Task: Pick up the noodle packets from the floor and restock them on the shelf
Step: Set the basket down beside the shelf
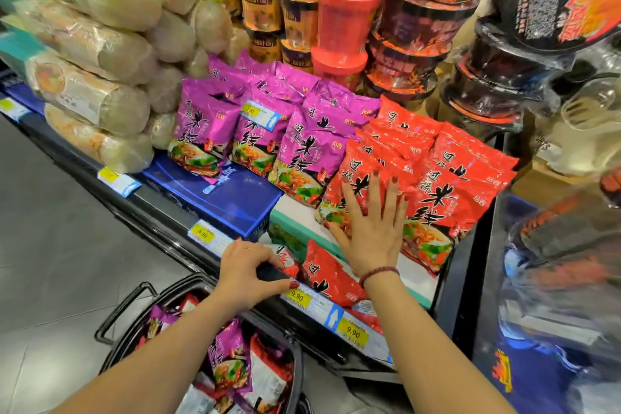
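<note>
My right hand (369,225) presses flat, fingers spread, on the front red noodle packet (356,191) of a leaning stack on the shelf. More red packets (450,185) stand to its right. Purple packets (302,151) stand in rows to the left. Another red packet (329,276) lies flat at the shelf front, under my right wrist. My left hand (248,272) curls over the black front rail of the shelf (268,274), next to a small red packet corner. Below on the floor, a black basket (121,319) holds purple (228,356) and red packets.
Clear-wrapped noodle rolls (94,44) are piled at the left of the shelf. Stacked cup noodles (342,20) and black bowls (406,30) stand behind the packets. Yellow price tags (201,233) line the rail. A blue box (228,202) lies under the purple packets. Grey floor tiles (50,245) spread to the left.
</note>
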The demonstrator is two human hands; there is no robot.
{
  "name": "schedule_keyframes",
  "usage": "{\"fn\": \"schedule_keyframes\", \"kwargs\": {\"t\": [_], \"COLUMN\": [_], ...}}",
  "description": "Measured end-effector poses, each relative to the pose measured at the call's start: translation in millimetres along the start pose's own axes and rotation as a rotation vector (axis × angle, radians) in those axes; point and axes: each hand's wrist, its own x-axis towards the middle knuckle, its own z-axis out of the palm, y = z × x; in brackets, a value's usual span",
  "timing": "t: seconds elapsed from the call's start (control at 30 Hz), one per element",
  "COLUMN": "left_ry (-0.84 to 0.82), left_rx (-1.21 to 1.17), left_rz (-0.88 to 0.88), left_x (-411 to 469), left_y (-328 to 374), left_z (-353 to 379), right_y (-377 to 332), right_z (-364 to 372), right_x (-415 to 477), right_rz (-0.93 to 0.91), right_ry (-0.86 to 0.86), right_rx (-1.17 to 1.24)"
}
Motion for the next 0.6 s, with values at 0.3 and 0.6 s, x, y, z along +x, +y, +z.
{"fn": "schedule_keyframes", "kwargs": {"t": [0.3, 0.6], "left_ry": [-0.084, -0.189], "left_rx": [0.016, 0.024], "left_rz": [-0.018, -0.066], "left_x": [-1, 2], "left_y": [-1, 12], "left_z": [0, -16], "right_y": [9, -18], "right_z": [1, -40], "right_x": [10, -6], "right_rz": [0.026, 0.090], "right_ry": [-0.032, -0.111], "right_rx": [0.011, 0.046]}}
